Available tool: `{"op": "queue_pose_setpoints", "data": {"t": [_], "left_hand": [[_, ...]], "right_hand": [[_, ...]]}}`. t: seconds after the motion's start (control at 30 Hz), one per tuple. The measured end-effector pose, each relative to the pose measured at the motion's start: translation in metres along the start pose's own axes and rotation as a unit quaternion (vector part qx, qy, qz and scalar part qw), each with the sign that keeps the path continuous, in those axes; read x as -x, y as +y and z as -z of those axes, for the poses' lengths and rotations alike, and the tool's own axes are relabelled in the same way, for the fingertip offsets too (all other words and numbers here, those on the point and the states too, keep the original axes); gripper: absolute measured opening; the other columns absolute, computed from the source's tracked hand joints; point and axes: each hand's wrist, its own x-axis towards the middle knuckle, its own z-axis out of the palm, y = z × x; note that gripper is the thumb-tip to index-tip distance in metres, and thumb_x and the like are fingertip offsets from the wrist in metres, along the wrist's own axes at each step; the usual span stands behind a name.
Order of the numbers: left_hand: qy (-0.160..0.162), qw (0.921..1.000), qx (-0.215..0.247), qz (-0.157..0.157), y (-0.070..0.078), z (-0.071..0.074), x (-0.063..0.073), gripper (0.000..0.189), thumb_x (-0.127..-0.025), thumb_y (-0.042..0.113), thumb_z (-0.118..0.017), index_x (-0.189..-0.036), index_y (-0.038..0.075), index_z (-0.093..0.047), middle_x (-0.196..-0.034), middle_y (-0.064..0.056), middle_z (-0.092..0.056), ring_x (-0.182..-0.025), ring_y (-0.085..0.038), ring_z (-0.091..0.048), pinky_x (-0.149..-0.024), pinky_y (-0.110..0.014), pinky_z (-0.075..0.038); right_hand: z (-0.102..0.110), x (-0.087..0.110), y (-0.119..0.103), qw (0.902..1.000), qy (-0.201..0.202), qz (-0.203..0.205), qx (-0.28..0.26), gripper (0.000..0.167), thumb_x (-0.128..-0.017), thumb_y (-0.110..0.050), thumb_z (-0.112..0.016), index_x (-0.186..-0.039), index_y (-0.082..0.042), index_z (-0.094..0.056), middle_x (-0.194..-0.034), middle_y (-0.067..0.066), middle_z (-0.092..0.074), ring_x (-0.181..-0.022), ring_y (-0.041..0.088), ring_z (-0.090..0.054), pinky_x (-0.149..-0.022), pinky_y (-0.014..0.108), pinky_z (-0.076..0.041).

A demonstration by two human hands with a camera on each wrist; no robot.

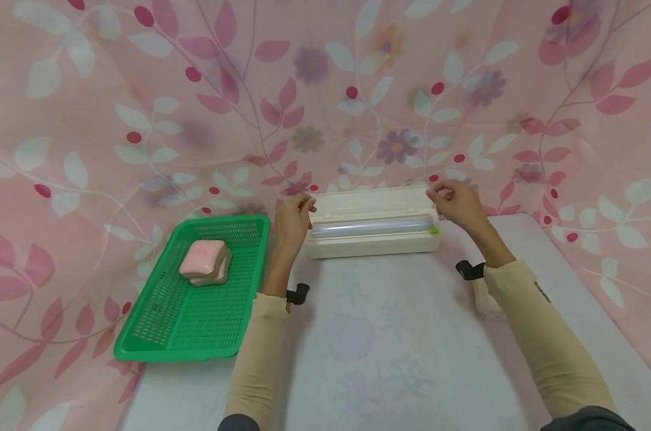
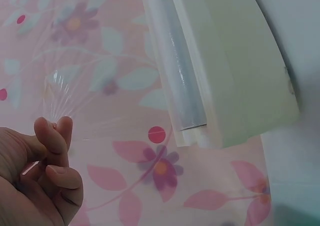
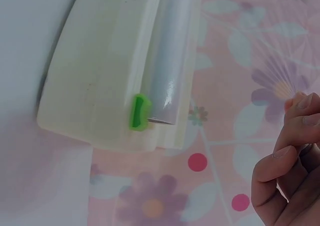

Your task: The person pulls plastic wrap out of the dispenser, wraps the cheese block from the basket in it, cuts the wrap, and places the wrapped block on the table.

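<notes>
A cream cling film dispenser (image 1: 374,246) stands at the far side of the table with its lid raised. Inside lies a shiny roll of film (image 1: 371,227), and a small green slider (image 3: 140,112) sits at the right end. My left hand (image 1: 292,226) pinches one end of the clear cling film (image 2: 60,91) between thumb and forefinger, beside the dispenser's left end. At the right end, my right hand (image 1: 457,203) pinches the film's other end, which gathers into creases at the fingertips. Between the hands the transparent sheet is hard to make out.
Left of my left arm is a green plastic basket (image 1: 196,352) holding stacked pink rounded-square items (image 1: 203,258). A pale object (image 1: 487,302) lies partly hidden under my right forearm. A pink floral sheet (image 1: 325,96) hangs behind the white-covered table (image 1: 368,359).
</notes>
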Motion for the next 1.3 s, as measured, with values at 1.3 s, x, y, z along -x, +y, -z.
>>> {"op": "queue_pose_setpoints", "data": {"t": [1.3], "left_hand": [[0.067,0.9895,-0.017,-0.127,0.043,0.042,-0.024,0.02,-0.097,0.015,-0.063,-0.102,-0.001,-0.072,-0.078,-0.012,-0.071,-0.046,-0.021,-0.06,-0.057,-0.037,-0.052]], "right_hand": [[0.045,-0.007,-0.062,0.9946,0.083,0.062,0.005,0.027,-0.095,-0.039,-0.064,-0.102,-0.014,-0.07,-0.064,0.014,-0.064,-0.04,0.012,-0.043,-0.037,0.023,-0.031]]}}
